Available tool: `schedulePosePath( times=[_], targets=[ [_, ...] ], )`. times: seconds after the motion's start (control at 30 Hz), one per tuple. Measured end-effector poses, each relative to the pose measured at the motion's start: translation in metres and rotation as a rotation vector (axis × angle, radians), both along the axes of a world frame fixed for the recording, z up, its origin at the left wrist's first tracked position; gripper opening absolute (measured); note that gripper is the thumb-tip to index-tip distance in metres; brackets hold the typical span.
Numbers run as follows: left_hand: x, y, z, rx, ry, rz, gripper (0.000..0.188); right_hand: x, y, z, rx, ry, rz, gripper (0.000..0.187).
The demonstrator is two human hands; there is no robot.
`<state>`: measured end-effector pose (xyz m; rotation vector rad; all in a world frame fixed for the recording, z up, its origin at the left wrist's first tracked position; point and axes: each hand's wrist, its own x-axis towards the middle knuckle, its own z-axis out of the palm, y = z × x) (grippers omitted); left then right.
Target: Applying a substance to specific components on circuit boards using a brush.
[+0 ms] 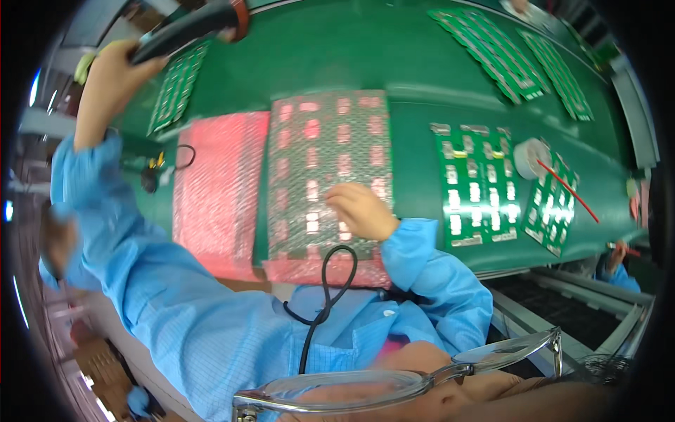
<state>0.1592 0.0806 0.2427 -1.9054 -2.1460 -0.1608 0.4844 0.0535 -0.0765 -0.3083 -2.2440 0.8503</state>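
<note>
Left hand (112,81) grips a black tool (186,34) (perhaps a scanner; it's blurred) near the tabletop (316,56)'s far left corner; right hand (362,211), loosely open, is over the wrapped board (309,165) at the front edge: probably stiff, slippery, fragile; hold opposite sides.

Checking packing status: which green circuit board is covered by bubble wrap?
The large middle board, under the right hand; pink bubble wrap covers it, while the other boards in view lie bare.
</note>
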Motion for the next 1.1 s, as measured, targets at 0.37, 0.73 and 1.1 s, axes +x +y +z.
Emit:
schedulePosePath(
  times=[0.37,0.73,1.1],
  targets=[
    [-0.180,-0.261,-0.208,0.183,-0.180,0.636,0.038,-0.016,-0.013,0.029,-0.080,-0.143,-0.060,0.012],
    [-0.222,-0.233,-0.315,0.133,0.087,0.706,0.061,0.032,0.120,0.060,-1.074,0.250,-0.634,0.027],
    [0.025,-0.206,-0.297,-0.120,-0.234,0.122,0.053,0.109,0.400,-0.066,-1.390,0.951,-1.025,0.033]
  ],
)
